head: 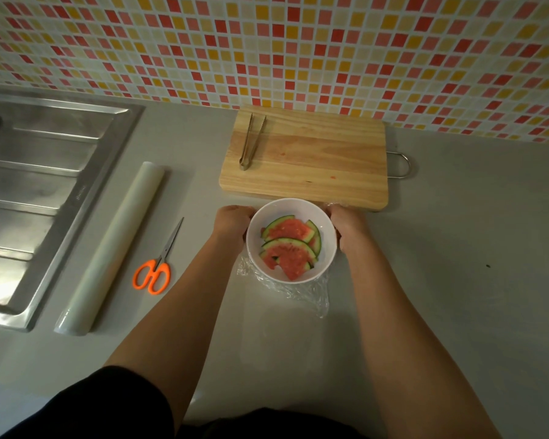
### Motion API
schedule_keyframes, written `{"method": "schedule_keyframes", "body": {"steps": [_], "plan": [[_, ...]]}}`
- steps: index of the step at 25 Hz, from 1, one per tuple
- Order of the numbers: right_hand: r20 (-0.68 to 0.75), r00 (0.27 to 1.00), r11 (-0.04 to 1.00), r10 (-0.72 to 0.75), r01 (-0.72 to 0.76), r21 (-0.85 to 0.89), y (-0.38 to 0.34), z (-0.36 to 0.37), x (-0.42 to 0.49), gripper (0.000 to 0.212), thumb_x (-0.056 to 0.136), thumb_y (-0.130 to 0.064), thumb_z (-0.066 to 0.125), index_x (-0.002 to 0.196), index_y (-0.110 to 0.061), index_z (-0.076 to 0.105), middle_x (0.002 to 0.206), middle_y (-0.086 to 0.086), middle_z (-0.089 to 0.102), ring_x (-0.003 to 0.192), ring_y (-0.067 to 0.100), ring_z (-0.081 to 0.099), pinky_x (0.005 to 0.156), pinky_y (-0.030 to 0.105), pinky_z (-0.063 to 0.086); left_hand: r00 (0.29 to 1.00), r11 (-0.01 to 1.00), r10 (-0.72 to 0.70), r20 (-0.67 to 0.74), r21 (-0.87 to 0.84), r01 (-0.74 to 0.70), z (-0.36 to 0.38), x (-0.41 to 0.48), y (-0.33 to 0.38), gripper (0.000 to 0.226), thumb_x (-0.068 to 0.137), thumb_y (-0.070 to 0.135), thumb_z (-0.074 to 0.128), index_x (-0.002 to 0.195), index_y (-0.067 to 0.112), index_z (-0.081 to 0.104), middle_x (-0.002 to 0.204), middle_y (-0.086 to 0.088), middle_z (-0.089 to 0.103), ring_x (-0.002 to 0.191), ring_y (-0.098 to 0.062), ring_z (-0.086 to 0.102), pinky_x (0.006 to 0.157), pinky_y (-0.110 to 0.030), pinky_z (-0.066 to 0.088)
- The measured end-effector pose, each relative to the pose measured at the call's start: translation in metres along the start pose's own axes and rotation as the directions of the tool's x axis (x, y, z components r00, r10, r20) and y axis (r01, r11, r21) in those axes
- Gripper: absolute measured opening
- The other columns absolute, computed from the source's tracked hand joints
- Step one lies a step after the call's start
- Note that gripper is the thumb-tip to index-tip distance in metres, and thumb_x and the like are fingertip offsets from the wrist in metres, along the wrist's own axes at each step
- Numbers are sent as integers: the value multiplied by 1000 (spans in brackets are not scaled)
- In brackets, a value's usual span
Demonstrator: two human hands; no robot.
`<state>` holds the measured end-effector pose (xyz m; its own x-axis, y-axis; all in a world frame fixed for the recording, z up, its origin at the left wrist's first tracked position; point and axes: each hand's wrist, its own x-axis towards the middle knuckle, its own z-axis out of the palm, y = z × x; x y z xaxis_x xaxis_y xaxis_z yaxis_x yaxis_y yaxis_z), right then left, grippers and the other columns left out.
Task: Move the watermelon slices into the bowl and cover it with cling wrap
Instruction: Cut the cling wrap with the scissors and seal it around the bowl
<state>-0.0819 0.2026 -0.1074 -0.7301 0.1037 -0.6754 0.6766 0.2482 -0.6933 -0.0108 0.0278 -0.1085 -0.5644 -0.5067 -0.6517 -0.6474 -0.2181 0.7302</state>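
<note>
A cling wrap roll (111,245) and scissors (156,264) are lying at nine o'clock of the bowl (290,210) on the table (457,280). The left hand (233,221) and right hand (351,231) are gripping the bowl's sides, fingers clenched on cling wrap (298,289). Watermelon slices (290,245) are sitting inside; the cutting board (308,163) with tongs (251,142) is lying at twelve o'clock.

Open tabletop (457,264) right of the bowl (290,204), bare out to the edge; cutting board (314,163) touching or just behind the bowl, blocking the far side, tongs (251,142) lying on it; left approach narrowed by scissors (154,270) and wrap roll (111,248); sink (45,185) beyond; crumpled wrap (298,289) trailing on the near side.
</note>
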Motion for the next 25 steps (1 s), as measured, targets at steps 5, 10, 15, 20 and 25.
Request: {"method": "schedule_keyframes", "body": {"steps": [5,10,15,20,25], "plan": [[-205,966,987,-158,158,-20,2,-1,-10,20,85,-11,50,96,-15,66,91,-1,61,83,18,57,73,26,45,991,990,-33,-132,132,51,-1,-6,3,22,73,4,58,53,7,47,54,-7,46,52,-24,42,52,-30,36],[-195,929,946,-313,324,25,-1,1,-20,42,71,11,38,65,-21,64,75,-7,65,72,11,56,63,21,43,996,985,83,-43,-149,-89,2,-15,-1,20,80,-4,53,82,13,64,80,-8,66,71,-26,61,63,-33,54],[-194,927,946,-321,323,-22,-4,-1,-25,41,71,11,38,54,-22,58,64,-11,59,62,4,52,55,16,40,953,970,176,245,-211,-125,-8,-25,-9,24,87,-9,49,84,7,66,77,-9,70,69,-25,66,61,-34,57],[-205,922,944,-328,326,-43,-5,-1,-28,41,71,10,39,53,-22,56,62,-12,57,60,1,50,53,15,39,893,952,288,346,-207,-227,-19,-29,-24,22,95,4,49,99,12,70,89,-9,72,79,-26,68,68,-39,56],[-196,916,937,-350,347,-48,-4,0,-29,41,70,10,39,52,-23,56,61,-12,58,58,2,50,53,16,39,821,880,429,375,31,-474,-36,-33,-34,28,97,6,48,116,16,66,106,-4,71,96,-17,67,84,-30,54]]}}
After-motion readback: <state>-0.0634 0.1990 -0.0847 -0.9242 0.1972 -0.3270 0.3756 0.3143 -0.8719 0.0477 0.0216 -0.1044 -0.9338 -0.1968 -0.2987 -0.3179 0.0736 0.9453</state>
